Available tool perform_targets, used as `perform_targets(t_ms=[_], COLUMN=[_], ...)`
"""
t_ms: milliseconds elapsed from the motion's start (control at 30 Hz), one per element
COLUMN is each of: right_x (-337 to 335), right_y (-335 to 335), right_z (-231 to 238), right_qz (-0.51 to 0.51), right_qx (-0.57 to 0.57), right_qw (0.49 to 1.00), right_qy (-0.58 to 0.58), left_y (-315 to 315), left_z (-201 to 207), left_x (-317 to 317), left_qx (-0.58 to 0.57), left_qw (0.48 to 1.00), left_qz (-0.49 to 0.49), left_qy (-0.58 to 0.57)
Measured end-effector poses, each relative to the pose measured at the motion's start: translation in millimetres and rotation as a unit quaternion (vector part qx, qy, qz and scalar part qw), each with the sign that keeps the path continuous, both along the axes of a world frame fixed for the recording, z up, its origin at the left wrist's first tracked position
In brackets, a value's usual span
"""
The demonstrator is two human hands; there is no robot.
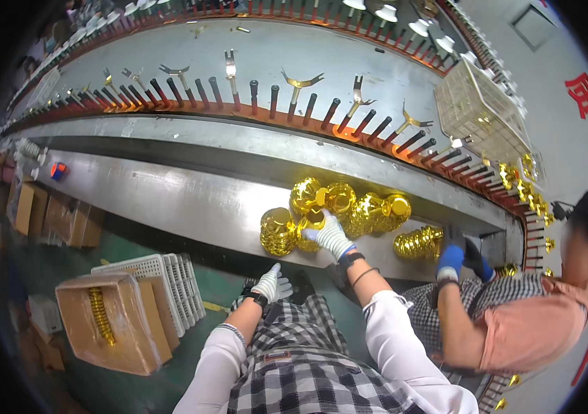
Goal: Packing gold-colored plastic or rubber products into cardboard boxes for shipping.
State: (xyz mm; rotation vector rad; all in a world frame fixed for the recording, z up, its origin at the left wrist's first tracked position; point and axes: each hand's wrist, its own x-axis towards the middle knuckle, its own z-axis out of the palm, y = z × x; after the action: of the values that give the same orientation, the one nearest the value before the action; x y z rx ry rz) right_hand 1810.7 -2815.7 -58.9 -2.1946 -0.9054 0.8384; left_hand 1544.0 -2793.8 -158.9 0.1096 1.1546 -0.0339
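Note:
Several stacks of shiny gold, bowl-shaped metal pieces (376, 212) lie together on the steel bench in front of me. My right hand (333, 239), in a striped white glove, reaches over them. Its thumb and fingers close on the rim of a gold bowl-shaped piece (305, 233), and part of that piece is hidden behind the hand. Just left of it lies another nested gold stack (277, 232). Below the bench edge, over my apron, my gloved left hand (272, 283) is held with fingers extended and nothing in it.
A co-worker's blue-gloved hand (451, 254) is beside another gold stack (418, 243) on the right. Beyond the bench runs a line of upright spindles (254, 96), some carrying forked metal holders. A cardboard box (76, 324) and white plastic crates (163, 279) stand at lower left.

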Motion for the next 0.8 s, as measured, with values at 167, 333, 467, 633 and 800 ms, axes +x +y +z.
perform_targets(t_ms=[167,333,467,633,800], right_x=[-61,-35,6,54,70], right_y=[-72,-179,-168,-65,0], right_z=[23,34,172,243,184], right_qz=[0.147,0.075,0.022,0.102,0.135], right_qx=[0.101,0.106,0.18,0.159,0.126], right_qw=[0.982,0.975,0.905,0.944,0.904], right_qy=[0.059,0.179,0.384,0.271,0.385], left_y=[-37,-109,-84,-22,0], left_z=[-7,33,162,226,92], left_x=[54,55,56,95,90], left_qx=[0.039,0.1,0.249,0.398,0.534], left_qw=[0.977,0.972,0.935,0.903,0.832], left_qz=[0.157,0.066,-0.001,0.032,-0.143], left_qy=[-0.141,-0.204,-0.252,-0.16,0.045])
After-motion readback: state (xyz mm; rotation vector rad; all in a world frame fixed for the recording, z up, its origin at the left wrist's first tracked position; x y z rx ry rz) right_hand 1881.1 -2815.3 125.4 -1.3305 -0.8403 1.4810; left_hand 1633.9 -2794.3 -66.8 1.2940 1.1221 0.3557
